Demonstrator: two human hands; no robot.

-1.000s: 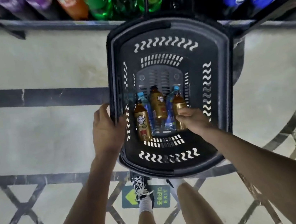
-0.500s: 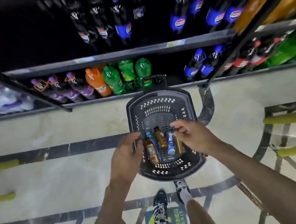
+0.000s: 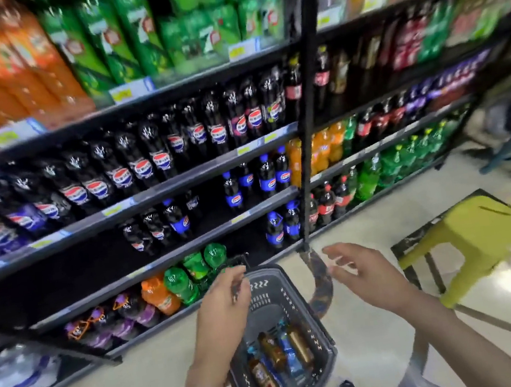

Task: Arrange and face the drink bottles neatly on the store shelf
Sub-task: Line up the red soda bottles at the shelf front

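Both hands empty over the basket, bottles inside it.
Left hand point(image 3: 221, 305) hangs over the basket's point(image 3: 275, 307) left rim with its fingers loosely curled and holding nothing; whether it touches the rim can't be told. Right hand point(image 3: 367, 276) is in the air off the basket's right side, fingers spread wide, palm toward the basket, also holding nothing. The basket sits on the floor. Three brown bottles point(image 3: 273, 351) lie in its bottom with blue-capped bottles point(image 3: 291, 360) between them. Behind the basket stands the shelf point(image 3: 181, 183): green bottles point(image 3: 178, 284), an orange bottle point(image 3: 158, 295) and purple bottles point(image 3: 114, 319) on the lowest row just beyond the basket's far end, dark cola bottles point(image 3: 134, 173) on the rows above. A yellow stool point(image 3: 468, 236) stands right of the basket. The upper shelves are blurred.
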